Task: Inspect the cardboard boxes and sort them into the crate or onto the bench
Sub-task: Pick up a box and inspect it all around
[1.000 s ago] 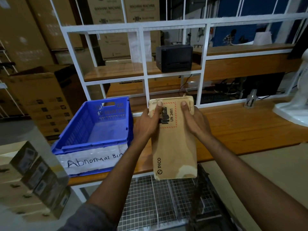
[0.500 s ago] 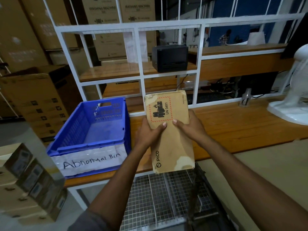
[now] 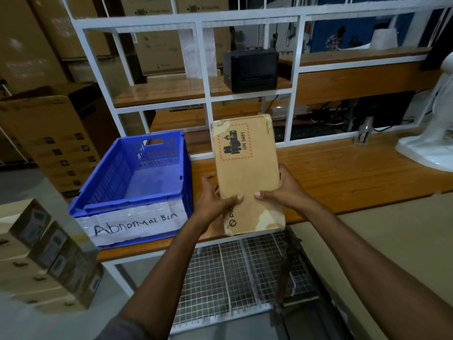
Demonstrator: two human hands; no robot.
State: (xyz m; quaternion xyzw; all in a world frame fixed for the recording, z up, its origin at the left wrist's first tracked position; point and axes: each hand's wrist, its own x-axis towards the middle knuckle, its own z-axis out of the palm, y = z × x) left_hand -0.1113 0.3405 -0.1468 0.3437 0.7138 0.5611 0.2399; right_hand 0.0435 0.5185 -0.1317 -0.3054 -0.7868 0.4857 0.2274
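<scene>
Two hands are showing, the left hand [image 3: 213,200] and the right hand [image 3: 286,190], with one UN 3481 cardboard box [image 3: 247,173] between them. One blue crate [image 3: 105,182], one wooden bench [image 3: 343,168], one black printer [image 3: 251,69] and one white fan [image 3: 426,153] are standing around.

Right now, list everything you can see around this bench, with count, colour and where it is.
cardboard box: one, brown with torn patches, held over the bench's front edge
crate: one, blue, labelled Abnormal Bin, on the bench left of the box
bench: one, wooden, across the middle
shelf frame: one, white, behind the bench
black device: one, likely a printer, on the shelf
white stand: one, possibly a fan, far right on the bench
wire mesh cart: one, grey, under the bench
small cartons: a stack, brown, count unclear, lower left
large cartons: several, brown, background left
left hand: one, grips the box's left edge
right hand: one, grips the box's right edge
</scene>
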